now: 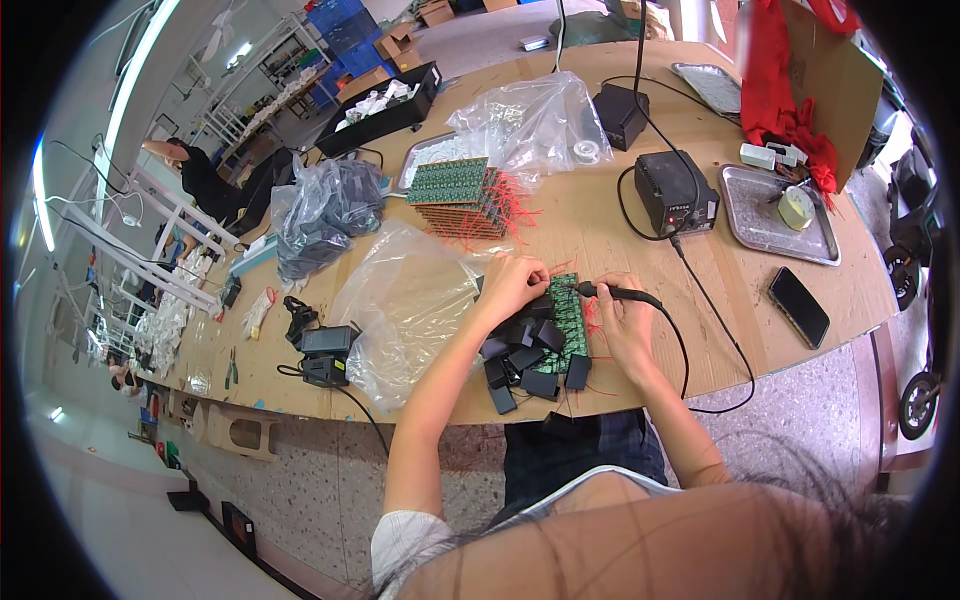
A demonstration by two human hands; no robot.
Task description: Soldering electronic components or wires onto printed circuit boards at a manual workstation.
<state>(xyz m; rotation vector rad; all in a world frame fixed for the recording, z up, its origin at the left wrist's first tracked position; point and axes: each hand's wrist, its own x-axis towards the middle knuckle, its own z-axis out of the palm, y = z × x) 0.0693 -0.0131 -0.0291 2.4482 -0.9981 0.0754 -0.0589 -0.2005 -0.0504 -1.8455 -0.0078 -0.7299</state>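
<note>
A green circuit board panel (569,318) lies on the table in front of me, with thin red wires sticking out along its side. My right hand (626,318) grips the handle of a soldering iron (589,289), whose tip end points at the upper part of the board. At the board's upper left, my left hand (514,284) has its fingers bent together; whatever is between them is too small or hidden to make out. Below that hand, several black rectangular plastic cases (540,385) are heaped against the board and partly over it.
Beyond my hands stands a stack of circuit boards (450,185) with red wires. A black soldering station (676,192), metal tray (780,215) and phone (799,306) are to the right. Clear plastic (400,310) and black adapters (326,342) lie left. Cables cross the table.
</note>
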